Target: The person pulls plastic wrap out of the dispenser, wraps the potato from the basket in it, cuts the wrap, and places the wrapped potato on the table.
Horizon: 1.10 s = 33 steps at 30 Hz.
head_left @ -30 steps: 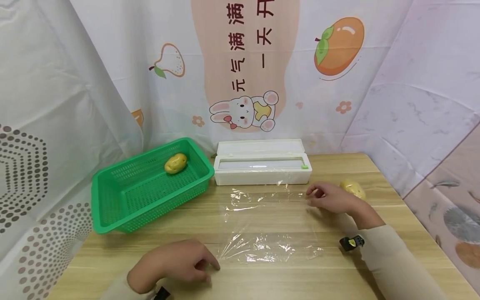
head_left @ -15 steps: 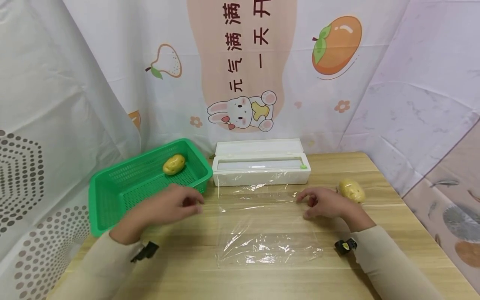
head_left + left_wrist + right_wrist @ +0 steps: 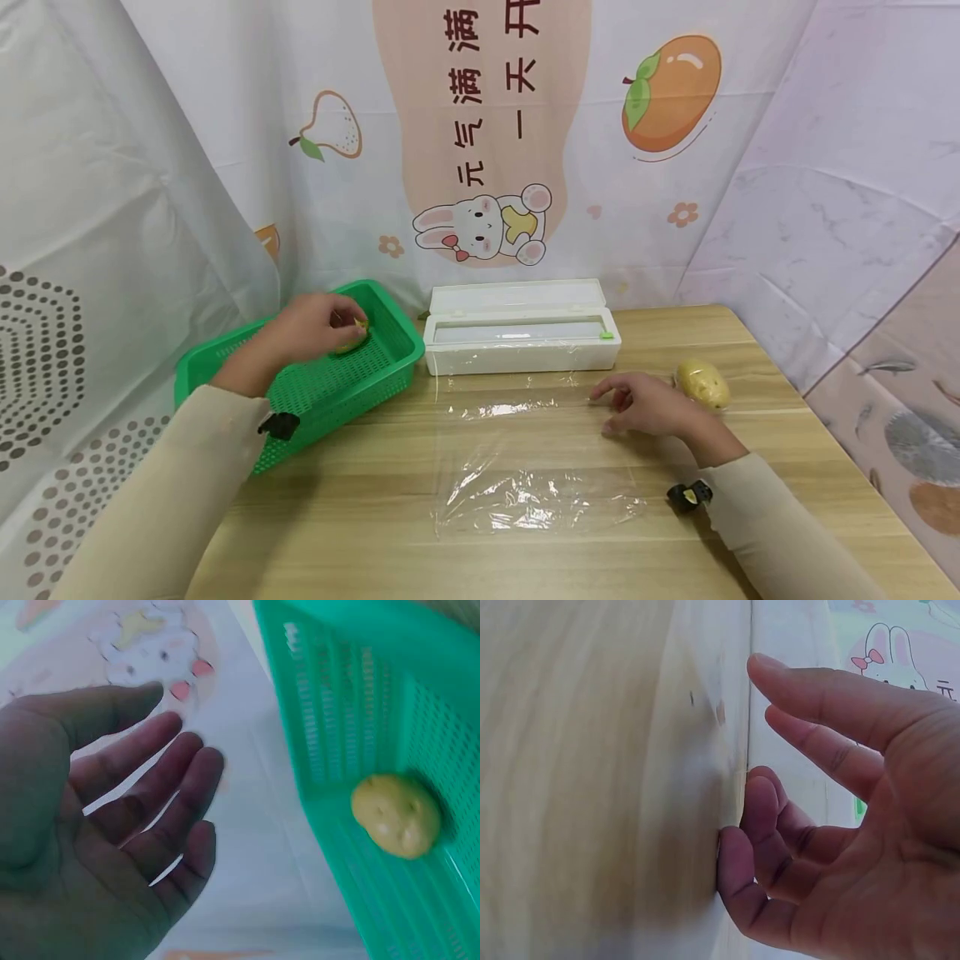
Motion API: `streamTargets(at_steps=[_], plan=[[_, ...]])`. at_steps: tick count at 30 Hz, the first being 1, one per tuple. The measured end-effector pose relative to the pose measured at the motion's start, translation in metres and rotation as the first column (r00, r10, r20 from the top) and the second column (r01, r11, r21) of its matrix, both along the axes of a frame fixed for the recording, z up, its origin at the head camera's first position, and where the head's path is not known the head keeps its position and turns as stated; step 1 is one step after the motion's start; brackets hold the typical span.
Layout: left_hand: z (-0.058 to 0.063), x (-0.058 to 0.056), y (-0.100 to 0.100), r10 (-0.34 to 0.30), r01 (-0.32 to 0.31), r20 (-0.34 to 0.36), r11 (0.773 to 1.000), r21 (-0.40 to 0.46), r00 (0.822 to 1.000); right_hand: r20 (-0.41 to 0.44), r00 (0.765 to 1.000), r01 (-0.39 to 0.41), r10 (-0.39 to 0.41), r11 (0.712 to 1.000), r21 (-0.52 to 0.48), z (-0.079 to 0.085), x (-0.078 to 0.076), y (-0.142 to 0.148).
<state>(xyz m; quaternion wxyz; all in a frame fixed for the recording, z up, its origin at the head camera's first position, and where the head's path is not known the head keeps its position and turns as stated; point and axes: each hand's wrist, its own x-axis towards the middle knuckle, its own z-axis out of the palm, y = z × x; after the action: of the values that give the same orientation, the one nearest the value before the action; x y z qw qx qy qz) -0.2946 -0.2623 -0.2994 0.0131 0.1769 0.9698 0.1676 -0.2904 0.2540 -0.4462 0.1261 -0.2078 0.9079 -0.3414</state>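
My left hand (image 3: 315, 327) reaches over the green plastic basket (image 3: 417, 350), its fingers overlapping a potato (image 3: 397, 816) in the head view. Loosely bent, the fingers of that hand have nothing between them in the left wrist view, where the potato lies apart on the basket floor. A sheet of clear cling film (image 3: 525, 454) is spread on the table in front of the white cling film dispenser (image 3: 521, 359). At the sheet's right edge is my right hand (image 3: 645, 407), palm sideways, fingers relaxed and holding nothing, its lower fingers resting by the tabletop.
Beside my right hand lies a second potato (image 3: 702, 384), shiny as if wrapped in film. The dispenser's lid (image 3: 517, 295) stands raised at the back, against a printed curtain (image 3: 330, 225). A light wooden table (image 3: 360, 517) carries everything.
My left hand has risen from the table's front, moving forward and left to the potato in the basket. The right hand has shifted slightly left along the film.
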Motion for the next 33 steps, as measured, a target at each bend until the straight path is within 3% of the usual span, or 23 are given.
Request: streamTargets(at_steps=[5,13,23,33], plan=[[-0.001,-0.023,-0.015,0.067,-0.067,0.019,0.998,0.017,0.998,-0.001,1.0,0.008,-0.008,1.0,0.003,-0.001,-0.001,0.002],[-0.008,-0.051,-0.028,0.099,-0.099,-0.003,0.995,0.023,0.995,0.016,1.0,0.008,-0.008,1.0,0.007,-0.001,-0.001,0.004],[-0.038,-0.07,-0.053,0.202,-0.203,0.021,0.971,0.125,0.979,0.034,0.999,0.022,-0.022,1.0,0.002,0.0,-0.001,0.002],[-0.073,-0.083,-0.059,0.256,-0.267,0.102,0.957,0.118,0.961,0.034,0.999,0.023,-0.024,0.999,0.03,-0.001,-0.001,0.001]])
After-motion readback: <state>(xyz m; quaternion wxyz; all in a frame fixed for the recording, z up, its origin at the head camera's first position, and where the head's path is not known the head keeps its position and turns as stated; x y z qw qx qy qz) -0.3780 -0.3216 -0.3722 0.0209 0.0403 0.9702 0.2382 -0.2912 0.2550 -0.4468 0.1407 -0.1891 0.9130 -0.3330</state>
